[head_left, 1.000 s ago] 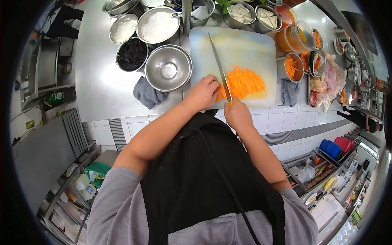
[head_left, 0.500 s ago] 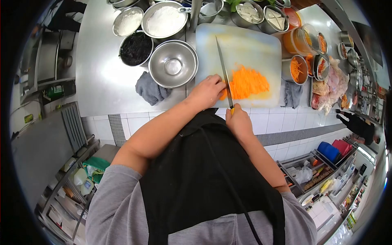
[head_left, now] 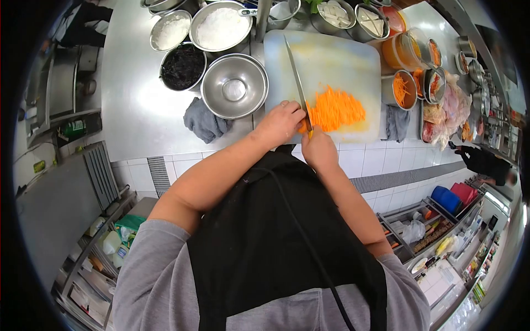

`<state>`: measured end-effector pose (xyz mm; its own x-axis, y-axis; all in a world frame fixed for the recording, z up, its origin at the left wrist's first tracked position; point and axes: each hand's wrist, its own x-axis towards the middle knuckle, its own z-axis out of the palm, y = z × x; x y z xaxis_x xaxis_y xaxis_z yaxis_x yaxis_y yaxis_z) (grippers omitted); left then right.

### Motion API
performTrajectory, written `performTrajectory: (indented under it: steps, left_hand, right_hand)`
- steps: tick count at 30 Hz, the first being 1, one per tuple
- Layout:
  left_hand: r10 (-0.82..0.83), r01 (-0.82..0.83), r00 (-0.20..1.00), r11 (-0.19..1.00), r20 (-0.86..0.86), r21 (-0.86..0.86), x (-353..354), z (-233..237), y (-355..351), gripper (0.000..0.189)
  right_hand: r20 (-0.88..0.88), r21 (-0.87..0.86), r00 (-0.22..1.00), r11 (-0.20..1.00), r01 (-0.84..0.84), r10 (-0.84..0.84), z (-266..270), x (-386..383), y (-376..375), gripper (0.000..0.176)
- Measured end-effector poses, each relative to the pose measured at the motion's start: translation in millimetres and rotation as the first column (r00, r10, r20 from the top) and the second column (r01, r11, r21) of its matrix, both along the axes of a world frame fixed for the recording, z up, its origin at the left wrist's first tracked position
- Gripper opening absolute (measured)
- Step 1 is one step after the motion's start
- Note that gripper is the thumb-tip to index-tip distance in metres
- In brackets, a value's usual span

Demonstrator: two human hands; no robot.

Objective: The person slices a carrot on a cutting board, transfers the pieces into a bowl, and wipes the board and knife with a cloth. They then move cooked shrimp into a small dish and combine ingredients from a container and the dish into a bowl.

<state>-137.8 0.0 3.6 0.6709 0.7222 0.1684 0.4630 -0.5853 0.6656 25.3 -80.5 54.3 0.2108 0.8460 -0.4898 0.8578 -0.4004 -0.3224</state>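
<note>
My right hand (head_left: 320, 150) is closed around the yellow handle of a long kitchen knife (head_left: 296, 71). Its blade points away from me across the white cutting board (head_left: 320, 52). My left hand (head_left: 282, 122) presses down at the board's near left edge, fingers curled against the blade's left side. An orange piece of carrot (head_left: 302, 127) shows under those fingertips, mostly hidden by them. To the right of the blade lies a heap of carrot strips (head_left: 338, 109).
Left of the board stand an empty steel bowl (head_left: 234, 88), a bowl of dark shreds (head_left: 183, 66) and a bowl of white powder (head_left: 221, 27). Grey cloths (head_left: 205, 120) lie nearby. Containers (head_left: 402, 91) and a tray of raw meat (head_left: 441, 118) crowd the right. A person (head_left: 486, 164) stands far right.
My right hand and the knife handle have moved slightly away from me and left, the blade sliding forward along my left fingers. My left hand stays in place on the carrot.
</note>
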Motion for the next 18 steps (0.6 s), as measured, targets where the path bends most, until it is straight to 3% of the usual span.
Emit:
performTrajectory:
  steps: [4,8,11,16,18]
  left_hand:
    - [0.006,-0.007,1.0,0.999,0.003,0.05,-2,0,3,0.022]
    - [-0.003,-0.002,0.997,0.998,0.079,0.061,-3,-4,4,0.022]
    - [-0.037,0.036,0.999,0.998,0.015,0.054,-1,-3,6,0.025]
    - [-0.008,0.006,0.999,0.997,0.035,0.072,-3,0,4,0.024]
    - [-0.005,0.002,0.999,0.997,0.035,0.073,-3,-1,2,0.024]
  right_hand:
    - [0.004,-0.061,1.0,0.998,0.002,-0.002,27,0,-10,0.036]
    - [0.014,-0.034,0.999,0.999,0.031,-0.03,-3,-4,-14,0.036]
    - [-0.001,0.044,1.0,0.999,-0.004,0.004,4,-2,3,0.037]
    - [0.026,-0.139,0.999,0.99,0.04,-0.036,28,-7,-17,0.036]
    - [0.022,-0.098,0.999,0.994,0.045,-0.043,10,-9,-18,0.035]
